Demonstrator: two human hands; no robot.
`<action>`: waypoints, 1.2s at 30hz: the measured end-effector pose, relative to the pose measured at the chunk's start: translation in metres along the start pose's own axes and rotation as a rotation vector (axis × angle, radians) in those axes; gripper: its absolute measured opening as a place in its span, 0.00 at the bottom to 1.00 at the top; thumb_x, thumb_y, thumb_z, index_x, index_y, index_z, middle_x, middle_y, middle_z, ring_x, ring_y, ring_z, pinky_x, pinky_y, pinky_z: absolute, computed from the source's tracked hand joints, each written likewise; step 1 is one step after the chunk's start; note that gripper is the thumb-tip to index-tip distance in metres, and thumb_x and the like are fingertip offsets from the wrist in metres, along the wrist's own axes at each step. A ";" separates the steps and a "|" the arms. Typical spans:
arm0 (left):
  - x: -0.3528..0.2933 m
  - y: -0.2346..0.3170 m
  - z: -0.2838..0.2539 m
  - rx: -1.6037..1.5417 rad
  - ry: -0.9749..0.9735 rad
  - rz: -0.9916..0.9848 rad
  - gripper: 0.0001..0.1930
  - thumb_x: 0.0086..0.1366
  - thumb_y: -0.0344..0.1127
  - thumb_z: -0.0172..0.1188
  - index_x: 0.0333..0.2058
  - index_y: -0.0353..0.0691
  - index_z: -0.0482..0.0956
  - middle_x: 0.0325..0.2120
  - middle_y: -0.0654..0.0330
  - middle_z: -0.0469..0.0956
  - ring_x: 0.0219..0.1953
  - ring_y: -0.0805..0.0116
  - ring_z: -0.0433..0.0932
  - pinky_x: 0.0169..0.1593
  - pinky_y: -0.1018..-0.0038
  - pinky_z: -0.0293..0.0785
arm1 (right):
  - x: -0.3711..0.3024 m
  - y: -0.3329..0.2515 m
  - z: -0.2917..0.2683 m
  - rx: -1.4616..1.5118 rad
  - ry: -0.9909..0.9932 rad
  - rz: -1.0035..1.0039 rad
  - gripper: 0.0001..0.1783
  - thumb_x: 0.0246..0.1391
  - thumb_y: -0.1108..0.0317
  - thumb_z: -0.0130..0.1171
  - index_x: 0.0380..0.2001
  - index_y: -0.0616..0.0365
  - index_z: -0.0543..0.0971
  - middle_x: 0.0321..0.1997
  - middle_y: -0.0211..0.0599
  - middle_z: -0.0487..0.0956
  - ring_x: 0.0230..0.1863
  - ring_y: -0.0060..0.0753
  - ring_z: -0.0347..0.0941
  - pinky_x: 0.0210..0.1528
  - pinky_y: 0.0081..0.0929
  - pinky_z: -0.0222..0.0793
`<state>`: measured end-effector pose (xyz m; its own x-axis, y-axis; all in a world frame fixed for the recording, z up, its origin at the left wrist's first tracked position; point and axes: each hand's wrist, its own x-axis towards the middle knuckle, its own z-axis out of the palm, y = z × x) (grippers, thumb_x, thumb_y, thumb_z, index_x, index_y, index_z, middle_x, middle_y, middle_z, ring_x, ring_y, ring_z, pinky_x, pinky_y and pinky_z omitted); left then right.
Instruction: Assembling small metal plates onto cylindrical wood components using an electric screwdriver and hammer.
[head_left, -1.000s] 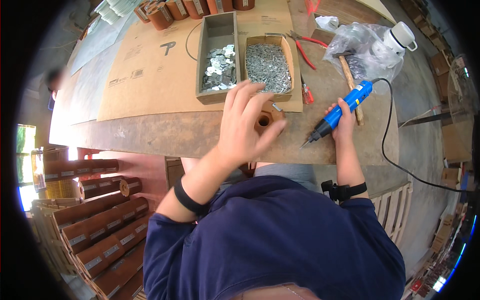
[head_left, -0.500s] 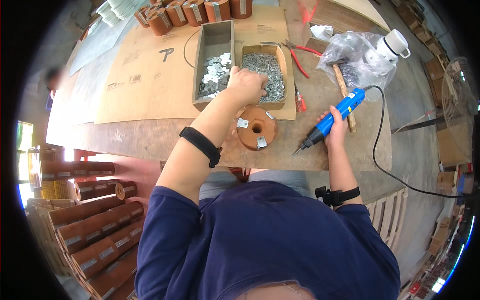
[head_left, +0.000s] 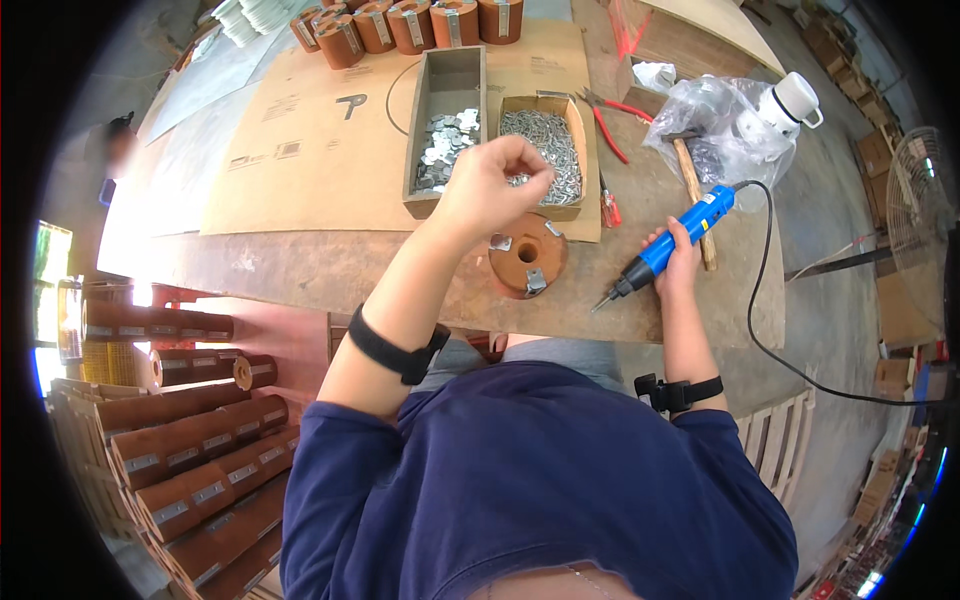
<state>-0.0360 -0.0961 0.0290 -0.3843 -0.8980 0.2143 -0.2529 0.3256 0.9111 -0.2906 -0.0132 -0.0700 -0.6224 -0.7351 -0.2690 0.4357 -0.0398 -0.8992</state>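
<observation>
My left hand [head_left: 497,182] is raised over the near end of a cardboard box of screws [head_left: 582,140], its thumb and fingertips pinched together. Whatever is between them is too small to make out. Beside that box, a long grey tray [head_left: 412,165] holds loose metal plates [head_left: 447,140]. Just below the hand a brown round block [head_left: 508,272] with a centre hole sits on the table, metal plates on its rim. My right hand [head_left: 680,262] is wrapped around a blue electric screwdriver [head_left: 668,243], whose bit points down left, near the table top.
Red-handled pliers [head_left: 610,133], a red screwdriver [head_left: 611,210], a hammer [head_left: 695,195] and a plastic bag with a white bottle [head_left: 795,98] lie to the right. A black cord [head_left: 752,310] trails off right. More brown blocks [head_left: 410,22] stand at the back; brown cylinders [head_left: 200,445] are stacked lower left.
My left hand has lifted out of the screw box and drawn back toward me, fingers pinched. My right hand keeps the electric screwdriver in nearly the same place.
</observation>
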 end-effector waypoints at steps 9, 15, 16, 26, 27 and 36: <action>-0.084 0.025 -0.010 -0.151 -0.169 0.074 0.05 0.51 0.24 0.62 0.26 0.35 0.74 0.25 0.63 0.75 0.30 0.78 0.72 0.35 0.81 0.68 | -0.061 -0.096 0.069 0.285 -0.357 -0.226 0.18 0.48 0.64 0.54 0.42 0.58 0.65 0.26 0.35 0.70 0.26 0.30 0.69 0.30 0.34 0.70; -0.098 0.022 0.000 -0.188 -0.101 0.079 0.06 0.48 0.23 0.63 0.25 0.34 0.75 0.26 0.61 0.75 0.30 0.74 0.73 0.37 0.79 0.68 | -0.120 -0.127 0.107 0.309 -0.721 -0.526 0.25 0.50 0.65 0.48 0.51 0.60 0.59 0.28 0.36 0.69 0.27 0.30 0.68 0.31 0.34 0.69; -0.100 0.020 0.001 -0.221 -0.088 0.061 0.06 0.48 0.23 0.63 0.25 0.34 0.75 0.26 0.61 0.76 0.31 0.74 0.73 0.37 0.78 0.68 | -0.124 -0.126 0.108 0.259 -0.766 -0.574 0.26 0.51 0.63 0.45 0.53 0.60 0.58 0.30 0.35 0.67 0.28 0.28 0.65 0.33 0.32 0.67; -0.113 0.017 0.007 -0.278 -0.060 0.052 0.05 0.49 0.24 0.63 0.27 0.34 0.77 0.26 0.61 0.76 0.30 0.74 0.73 0.36 0.79 0.68 | -0.136 -0.120 0.106 0.248 -0.798 -0.640 0.29 0.50 0.63 0.46 0.54 0.62 0.56 0.29 0.36 0.67 0.28 0.28 0.65 0.32 0.32 0.68; -0.113 0.017 0.007 -0.269 -0.057 0.071 0.05 0.49 0.24 0.63 0.27 0.34 0.77 0.26 0.61 0.76 0.30 0.74 0.73 0.36 0.79 0.68 | -0.136 -0.120 0.105 0.254 -0.804 -0.640 0.29 0.49 0.63 0.46 0.54 0.62 0.55 0.29 0.36 0.67 0.28 0.28 0.65 0.32 0.32 0.68; -0.114 0.018 0.009 -0.345 -0.064 0.013 0.04 0.50 0.24 0.63 0.26 0.34 0.77 0.26 0.62 0.76 0.29 0.77 0.72 0.35 0.81 0.68 | -0.136 -0.123 0.103 0.256 -0.840 -0.684 0.29 0.50 0.63 0.46 0.55 0.63 0.56 0.30 0.37 0.67 0.28 0.29 0.65 0.32 0.32 0.67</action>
<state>-0.0049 0.0146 0.0180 -0.4427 -0.8708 0.2138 0.0634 0.2075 0.9762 -0.1927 0.0219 0.1123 -0.1872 -0.7252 0.6626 0.3506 -0.6794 -0.6446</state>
